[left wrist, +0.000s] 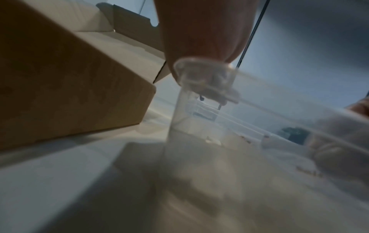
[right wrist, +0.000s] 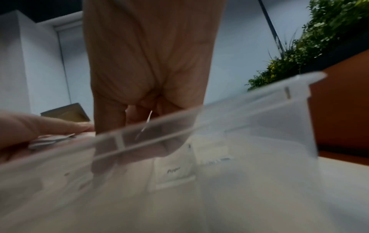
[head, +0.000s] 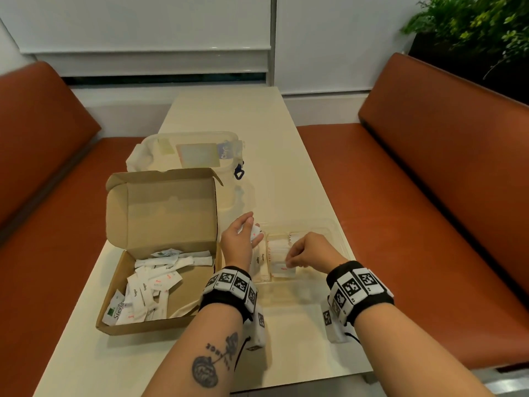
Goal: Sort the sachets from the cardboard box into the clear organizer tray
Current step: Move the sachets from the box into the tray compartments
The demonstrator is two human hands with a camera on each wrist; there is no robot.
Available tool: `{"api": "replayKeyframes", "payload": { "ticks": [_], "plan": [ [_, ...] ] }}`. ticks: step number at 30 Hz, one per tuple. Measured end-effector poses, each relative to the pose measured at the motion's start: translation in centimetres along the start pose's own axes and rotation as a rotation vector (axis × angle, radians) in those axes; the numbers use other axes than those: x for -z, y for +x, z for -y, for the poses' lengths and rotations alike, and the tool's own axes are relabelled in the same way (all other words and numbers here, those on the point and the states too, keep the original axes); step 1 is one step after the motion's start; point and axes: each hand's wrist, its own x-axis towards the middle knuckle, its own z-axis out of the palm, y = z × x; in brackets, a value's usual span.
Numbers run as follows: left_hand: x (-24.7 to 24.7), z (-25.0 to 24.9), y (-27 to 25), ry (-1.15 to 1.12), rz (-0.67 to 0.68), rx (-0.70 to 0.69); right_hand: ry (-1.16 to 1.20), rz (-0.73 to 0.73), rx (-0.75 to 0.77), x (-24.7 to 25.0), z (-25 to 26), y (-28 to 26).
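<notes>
The open cardboard box [head: 160, 253] sits at the left of the table with several white sachets [head: 148, 285] loose inside. To its right stands the clear organizer tray [head: 340, 242], with stacks of sachets [head: 262, 262] in its compartments. My left hand [head: 253, 227] hovers over the tray's left far corner and grips a few white sachets [head: 255, 232]. My right hand [head: 289, 260] is over the middle compartment and pinches a white sachet with red print [head: 283, 270]. In the right wrist view that sachet [right wrist: 148, 119] shows edge-on between the fingers, above the tray rim [right wrist: 199, 113]. A Pepper sachet [right wrist: 173, 171] lies in the tray.
A clear lidded container [head: 194, 150] with a blue clip stands behind the box. Orange bench seats [head: 429, 196] flank the narrow cream table [head: 229, 116]. A plant [head: 472, 30] is at the far right. The box's side wall [left wrist: 69, 86] stands close to the tray's corner [left wrist: 199, 71].
</notes>
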Motion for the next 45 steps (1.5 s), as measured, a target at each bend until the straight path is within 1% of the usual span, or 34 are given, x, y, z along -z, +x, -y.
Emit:
{"api": "replayKeyframes", "payload": {
  "ticks": [5, 12, 18, 25, 34, 36, 37, 41, 43, 45],
  "plan": [
    [0.0, -0.2, -0.5, 0.062, 0.017, -0.008, -0.057, -0.048, 0.023, -1.1, -0.2, 0.1],
    [0.0, -0.4, -0.9, 0.081, 0.024, -0.002, -0.109, -0.105, 0.089, -1.9, -0.5, -0.3],
    [0.0, -0.4, -0.9, 0.107, 0.037, -0.008, -0.230, -0.171, 0.146, -3.0, -0.4, -0.3],
    [0.0, -0.2, -0.9, 0.131, 0.056, -0.027, -0.294, -0.166, 0.130, -3.6, -0.5, 0.0],
    [0.2, 0.5, -0.3, 0.138, 0.084, -0.037, -0.265, -0.184, 0.115, -3.9, -0.7, 0.4],
    [0.2, 0.5, -0.1, 0.114, 0.115, -0.012, -0.222, -0.198, 0.115, -3.8, -0.7, 0.3],
    [0.2, 0.4, -0.1, 0.098, 0.133, 0.008, -0.176, -0.229, 0.118, -3.7, -0.5, 0.3],
    [0.1, 0.0, -0.1, -0.007, 0.205, 0.121, 0.165, -0.416, 0.136, -3.0, 1.0, 0.4],
    [0.0, 0.2, -0.3, -0.056, 0.233, 0.167, 0.304, -0.421, 0.128, -2.5, 2.0, 0.5],
    [-0.2, 0.5, -0.5, -0.096, 0.252, 0.198, 0.397, -0.386, 0.110, -2.4, 2.7, 0.7]
  ]
}}
